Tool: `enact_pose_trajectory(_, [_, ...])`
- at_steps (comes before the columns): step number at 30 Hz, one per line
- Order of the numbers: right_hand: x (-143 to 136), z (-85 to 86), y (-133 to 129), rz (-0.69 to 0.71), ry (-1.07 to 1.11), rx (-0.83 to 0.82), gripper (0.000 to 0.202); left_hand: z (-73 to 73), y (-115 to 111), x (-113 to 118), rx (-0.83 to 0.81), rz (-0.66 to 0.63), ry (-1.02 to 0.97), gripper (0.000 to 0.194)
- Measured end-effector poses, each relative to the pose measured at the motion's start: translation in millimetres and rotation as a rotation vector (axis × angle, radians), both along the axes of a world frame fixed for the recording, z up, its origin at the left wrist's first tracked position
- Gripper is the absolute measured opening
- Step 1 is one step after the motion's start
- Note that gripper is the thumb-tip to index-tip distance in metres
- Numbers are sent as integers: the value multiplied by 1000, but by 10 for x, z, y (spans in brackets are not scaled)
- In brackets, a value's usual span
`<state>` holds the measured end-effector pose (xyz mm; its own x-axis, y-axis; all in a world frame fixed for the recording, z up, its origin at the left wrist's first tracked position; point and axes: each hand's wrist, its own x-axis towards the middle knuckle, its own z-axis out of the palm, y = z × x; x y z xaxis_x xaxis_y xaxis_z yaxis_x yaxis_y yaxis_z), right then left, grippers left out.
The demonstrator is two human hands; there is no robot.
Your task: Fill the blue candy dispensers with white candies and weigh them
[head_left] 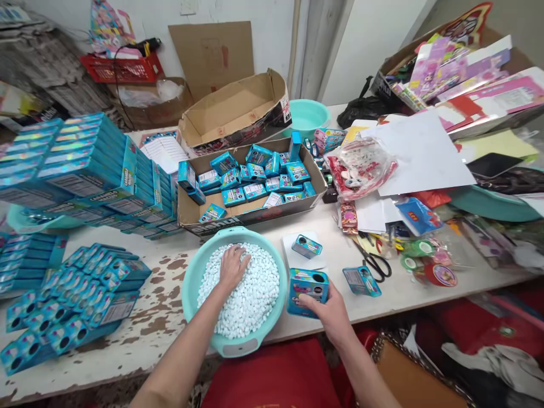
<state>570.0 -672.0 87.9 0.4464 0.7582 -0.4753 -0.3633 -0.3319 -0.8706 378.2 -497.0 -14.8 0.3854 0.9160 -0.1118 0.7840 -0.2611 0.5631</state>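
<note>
My left hand (233,267) rests in the white candy pieces (250,300) that fill a teal basin (190,283); its fingers are partly sunk among them, and whether they hold any is hidden. Just right of the basin, my right hand (327,311) grips a blue printed box (306,290), thumb across its front. A smaller blue box (306,246) lies on a white square object (293,262) behind it. Another blue box (362,281) lies on the table to the right, beside black-handled scissors (376,263).
A cardboard tray (250,218) of small blue boxes stands behind the basin. Tall stacks of blue boxes (89,175) and several shorter rows (80,289) fill the left. Papers (419,150), a plastic bag (361,164) and tape rolls (425,247) clutter the right.
</note>
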Motion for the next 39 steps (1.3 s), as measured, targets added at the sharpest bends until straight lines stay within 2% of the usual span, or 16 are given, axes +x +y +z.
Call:
enact_pose_trajectory(2, [99, -62, -167, -100, 62, -41, 54, -55, -57, 90, -15, -15, 77, 32])
enact_pose_trajectory(5, [279, -252, -499, -221, 33, -157, 57, -7, -156, 165, -117, -10, 62, 29])
enact_pose_trajectory(10, [594, -749, -988, -299, -374, -444, 70, 68, -187, 84, -336, 202, -204, 19])
enact_pose_trajectory(14, [730, -1080, -1034, -328, -688, -490, 79, 121, -150, 65, -430, 297, -227, 13])
enact_pose_trajectory(18, [617, -1265, -918, -316, -997, -432, 74, 244, -159, 85, -746, 481, -580, 16])
enact_pose_trajectory(21, [463, -1309, -833, -292, -1079, -524, 85, 347, -174, 68, -969, 628, -810, 17])
enact_pose_trajectory(24, [418, -1257, -844, -276, -1027, -573, 97, 420, -179, 1, -1137, 669, -1077, 22])
enact_pose_trajectory(26, [448, -1144, -906, -278, -851, -496, 92, 445, -181, -55, -1192, 689, -1215, 22])
enact_pose_trajectory(29, [455, -841, -930, -219, -401, -231, 74, 445, -185, -109, -1183, 815, -1276, 16])
enact_pose_trajectory(32, [290, -451, -666, -158, -86, -40, 52, 460, -182, -126, -1252, 862, -1270, 14])
enact_pose_trajectory(34, [85, -229, -338, -84, -69, 0, 45, 540, -179, -134, -1281, 843, -1287, 15])
enact_pose_trajectory(36, [-154, -89, 15, 65, -195, 71, 43, 703, -182, -143, -1251, 802, -1333, 16])
enact_pose_trajectory(39, [-489, -49, 411, 262, -450, 186, 37, 1032, -209, -129, -1149, 719, -1405, 18])
